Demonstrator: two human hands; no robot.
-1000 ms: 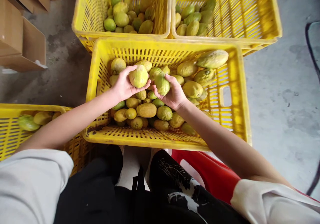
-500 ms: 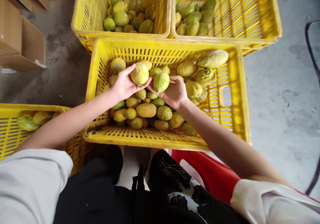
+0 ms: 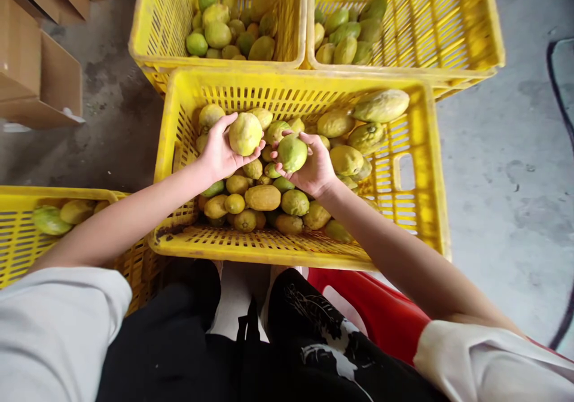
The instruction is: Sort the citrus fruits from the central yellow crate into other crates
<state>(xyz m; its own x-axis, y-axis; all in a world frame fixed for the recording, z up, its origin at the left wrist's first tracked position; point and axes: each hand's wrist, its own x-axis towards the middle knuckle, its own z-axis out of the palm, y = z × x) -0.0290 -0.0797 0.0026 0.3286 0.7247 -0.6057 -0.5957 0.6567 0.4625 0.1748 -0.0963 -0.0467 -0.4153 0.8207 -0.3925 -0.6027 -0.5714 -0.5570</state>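
Observation:
My left hand (image 3: 225, 151) is closed around a round, pale yellow papaya (image 3: 245, 134), palm turned up. In my right hand (image 3: 317, 164) lies a smaller green papaya (image 3: 292, 154), its rounded end facing me and the fingers curled around it. Both hands are raised over the middle yellow crate (image 3: 269, 257), with a small gap between them. Beneath them many yellow and green papayas (image 3: 262, 198) lie in a loose heap, partly hidden by my hands. A long mottled papaya (image 3: 382, 106) rests at the crate's far right.
Two more yellow crates (image 3: 215, 63) (image 3: 403, 69) with papayas stand against the far side. Another crate (image 3: 54, 191) is at the lower left, behind my left arm. Cardboard boxes (image 3: 58, 79) sit at the upper left. A red plastic stool (image 3: 381, 312) is by my leg.
My hands have moved slightly apart. The yellow papaya has shifted a little left and turned. The green one has been rolled in my right hand, and its fingers now wrap it more.

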